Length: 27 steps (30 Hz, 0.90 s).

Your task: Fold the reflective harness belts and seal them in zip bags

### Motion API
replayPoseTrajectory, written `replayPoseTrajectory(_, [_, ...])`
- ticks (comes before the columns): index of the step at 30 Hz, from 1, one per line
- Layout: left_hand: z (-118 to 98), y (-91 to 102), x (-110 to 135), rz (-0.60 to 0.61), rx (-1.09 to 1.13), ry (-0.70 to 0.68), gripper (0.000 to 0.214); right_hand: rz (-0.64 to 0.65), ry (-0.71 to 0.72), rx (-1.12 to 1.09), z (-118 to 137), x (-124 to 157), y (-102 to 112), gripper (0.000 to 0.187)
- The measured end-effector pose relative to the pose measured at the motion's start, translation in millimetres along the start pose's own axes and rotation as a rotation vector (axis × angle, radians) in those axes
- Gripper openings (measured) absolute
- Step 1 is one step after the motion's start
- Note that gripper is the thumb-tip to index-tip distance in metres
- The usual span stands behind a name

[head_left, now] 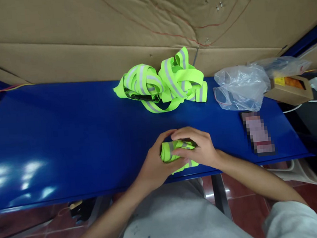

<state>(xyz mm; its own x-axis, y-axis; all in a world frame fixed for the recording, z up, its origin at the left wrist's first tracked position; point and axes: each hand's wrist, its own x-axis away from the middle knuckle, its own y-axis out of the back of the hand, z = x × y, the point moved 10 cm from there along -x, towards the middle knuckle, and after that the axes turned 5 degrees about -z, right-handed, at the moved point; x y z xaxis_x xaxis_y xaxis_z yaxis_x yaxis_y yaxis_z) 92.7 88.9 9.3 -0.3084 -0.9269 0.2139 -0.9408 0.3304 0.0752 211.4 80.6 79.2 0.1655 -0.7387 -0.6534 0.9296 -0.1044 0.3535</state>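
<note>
A folded bundle of neon yellow reflective strap [167,151] with grey stripes lies between my hands at the front edge of the blue table. My left hand [154,165] is wrapped round its left side, thumb along the near side. From the right, my right hand [201,146] grips the bundle, its fingers over the top and far side. Parts of the bundle are hidden under the fingers. Farther back on the table sits a loose, tangled pile of the same reflective straps [171,79], with some black pieces showing at its left.
A phone [258,132] with a blurred screen lies to the right on the blue table [66,142]. Behind it are clear plastic bags [241,85] and an open cardboard box [292,90]. A cardboard-covered wall [73,63] with red wires stands along the back edge.
</note>
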Motion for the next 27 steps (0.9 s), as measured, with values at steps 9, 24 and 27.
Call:
replayPoseTrajectory(9, [41,-9.4,5,0.064,0.381,0.243,0.054,-0.057,-0.032,-0.154,1,-2,-7,0.019])
replayPoseTrajectory(24, [14,45.5,2,-0.136,0.621,0.158,0.052,-0.024,-0.685,1.303,-124,-40,168,0.026])
replayPoseTrajectory(27, [14,57.0,3,-0.192,0.761,0.198,0.053,-0.109,-0.684,1.31,-121,-48,175,0.018])
